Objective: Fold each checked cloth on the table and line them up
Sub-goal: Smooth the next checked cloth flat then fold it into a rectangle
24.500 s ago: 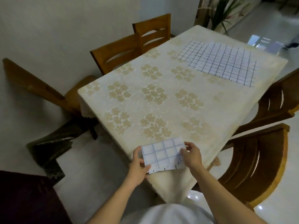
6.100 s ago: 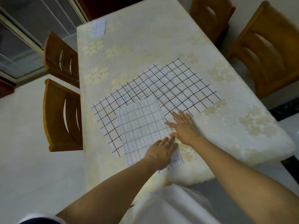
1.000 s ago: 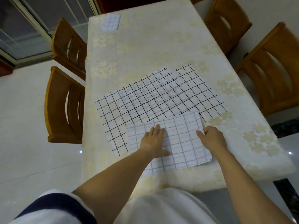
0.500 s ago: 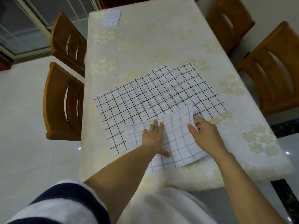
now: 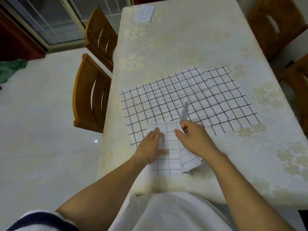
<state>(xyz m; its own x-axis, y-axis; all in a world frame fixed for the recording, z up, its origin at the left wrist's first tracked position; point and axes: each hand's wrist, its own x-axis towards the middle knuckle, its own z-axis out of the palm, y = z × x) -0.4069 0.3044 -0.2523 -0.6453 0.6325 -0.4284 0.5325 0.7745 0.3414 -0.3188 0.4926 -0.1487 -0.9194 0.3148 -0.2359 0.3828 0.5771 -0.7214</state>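
Head view, near edge first: the small grey-checked cloth (image 5: pixel 168 147) lies at the table's (image 5: pixel 191 39) near edge, partly over the big black-checked cloth (image 5: pixel 191 100). Left hand (image 5: pixel 150 145) is flat, fingers spread, pinning the cloth's left half. Right hand (image 5: pixel 195 139) pinches the right edge and has it up off the table; the corner stands nearly vertical above the knuckles w/ the lower part curling by the wrist. A sec ago that cloth lay flat as a wide rectangle under both hands; half a sec ago the right side was only starting to rise. So the flap is now abt halfway over, right-to-left, and this reads as the halving fold in progress, not yet laid down.

Behind the hands the black-checked cloth stays spread open, w/ what looks like another pale checked cloth showing through underneath, so at least one more fold job is left.

Far end, left corner: one folded checked cloth (image 5: pixel 144 13) already sits there, same spot as a sec ago. Prob the start of the line-up, well apart from the work here.

Wooden chairs (image 5: pixel 91 95) stand along the left side.
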